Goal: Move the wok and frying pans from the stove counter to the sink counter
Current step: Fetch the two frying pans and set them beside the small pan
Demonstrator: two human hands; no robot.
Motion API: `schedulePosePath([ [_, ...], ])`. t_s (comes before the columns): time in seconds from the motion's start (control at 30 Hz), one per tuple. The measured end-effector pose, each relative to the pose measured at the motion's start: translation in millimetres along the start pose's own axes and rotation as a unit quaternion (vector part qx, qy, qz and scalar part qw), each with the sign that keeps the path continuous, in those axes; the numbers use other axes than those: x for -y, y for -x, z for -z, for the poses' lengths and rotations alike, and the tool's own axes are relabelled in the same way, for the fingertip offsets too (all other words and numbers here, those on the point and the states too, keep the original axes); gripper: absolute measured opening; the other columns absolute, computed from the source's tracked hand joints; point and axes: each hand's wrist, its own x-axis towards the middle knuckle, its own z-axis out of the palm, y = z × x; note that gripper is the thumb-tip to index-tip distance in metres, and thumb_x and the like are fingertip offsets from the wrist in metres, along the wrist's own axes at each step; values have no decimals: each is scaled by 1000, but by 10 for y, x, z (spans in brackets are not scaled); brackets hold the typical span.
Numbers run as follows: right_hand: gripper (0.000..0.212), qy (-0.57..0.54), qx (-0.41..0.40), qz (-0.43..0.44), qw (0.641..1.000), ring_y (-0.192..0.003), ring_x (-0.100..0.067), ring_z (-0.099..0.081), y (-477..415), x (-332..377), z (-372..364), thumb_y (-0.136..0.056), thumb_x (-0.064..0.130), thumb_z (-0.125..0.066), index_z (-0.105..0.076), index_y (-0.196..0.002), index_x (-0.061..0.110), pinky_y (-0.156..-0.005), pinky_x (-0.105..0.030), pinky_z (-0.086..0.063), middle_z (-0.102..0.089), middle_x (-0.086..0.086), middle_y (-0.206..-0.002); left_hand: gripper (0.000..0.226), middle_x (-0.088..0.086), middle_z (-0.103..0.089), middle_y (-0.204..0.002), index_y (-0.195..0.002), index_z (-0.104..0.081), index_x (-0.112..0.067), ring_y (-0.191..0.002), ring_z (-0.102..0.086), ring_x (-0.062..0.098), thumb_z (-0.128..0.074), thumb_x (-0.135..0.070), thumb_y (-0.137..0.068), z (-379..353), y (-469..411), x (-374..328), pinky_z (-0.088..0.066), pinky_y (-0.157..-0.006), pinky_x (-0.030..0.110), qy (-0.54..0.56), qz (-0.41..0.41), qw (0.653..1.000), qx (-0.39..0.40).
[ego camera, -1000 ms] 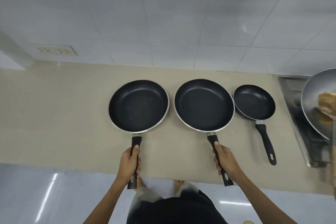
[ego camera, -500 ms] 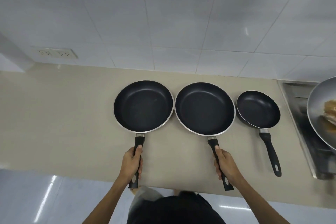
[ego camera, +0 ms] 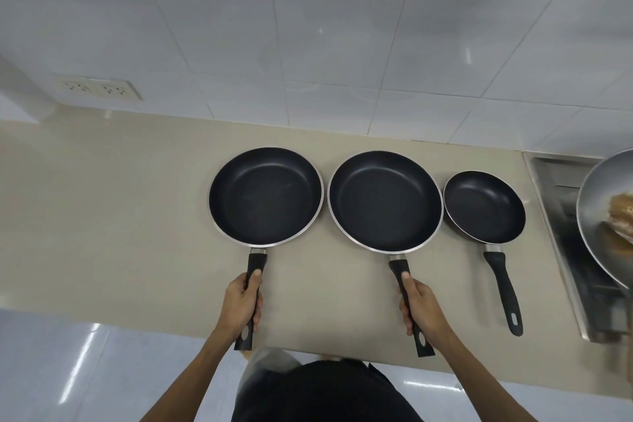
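Observation:
Three black non-stick frying pans stand in a row on the beige counter, handles toward me. My left hand grips the handle of the left frying pan. My right hand grips the handle of the middle, largest frying pan. The two pan rims nearly touch. A small frying pan rests untouched to the right, its handle pointing at the counter's front edge. A steel wok with brownish residue sits at the far right, partly cut off by the frame.
The wok sits on a metal stove recessed at the counter's right end. A white tiled wall runs behind the counter, with a double socket at the left. The counter's front edge is below my hands, over a glossy floor.
The left pan has shifted right, closer to the middle pan, with both hands still on the handles. The view has moved a little, so the wok shows less.

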Motion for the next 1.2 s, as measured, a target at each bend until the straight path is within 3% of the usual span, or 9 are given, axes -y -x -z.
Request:
schedulePosePath([
  [0.5, 58, 13, 25, -20, 999, -34, -20, -52, -52, -13, 20, -107, 51, -36, -58, -88, 2, -36, -30, -49, -58, -4, -48, 40, 6, -57, -50, -94, -55, 4, -33, -52, 20, -41, -31, -108, -134, -40, -40, -48, -36, 29, -24, 2, 1000, -3],
  [0.77, 54, 10, 40, -38, 998, -34, -23, -53, -51, 36, 51, -108, 50, -35, -56, -88, 5, -38, -31, -51, -59, -8, -49, 41, 14, -58, -57, -93, -55, 4, -41, -54, 24, -40, -31, -108, -152, -35, -58, -52, -45, 33, -37, 7, 999, -3],
  [0.9, 52, 1, 44, -50, 998, -35, -21, -54, -49, 58, 73, -108, 51, -36, -55, -92, 6, -38, -31, -51, -60, -6, -49, 42, 16, -60, -64, -99, -58, 5, -51, -57, 26, -40, -32, -108, -160, -36, -70, -54, -57, 38, -50, 14, 999, -5],
  [1.07, 53, -19, 43, -59, 997, -35, -22, -54, -34, 79, 73, -107, 53, -37, -56, -93, 5, -38, -30, -49, -60, -5, -49, 42, 13, -60, -58, -101, -56, 2, -39, -55, 22, -39, -37, -108, -161, -48, -77, -50, -39, 31, -48, 28, 998, -1],
  [1.2, 56, -23, 47, -54, 997, -37, -23, -57, -53, 43, 101, -105, 56, -38, -58, -99, 5, -38, -30, -50, -63, -7, -52, 41, 15, -66, -73, -106, -50, -4, -40, -59, 21, -47, -45, -103, -168, -26, -93, -51, -37, 31, -65, 39, 997, 2],
])
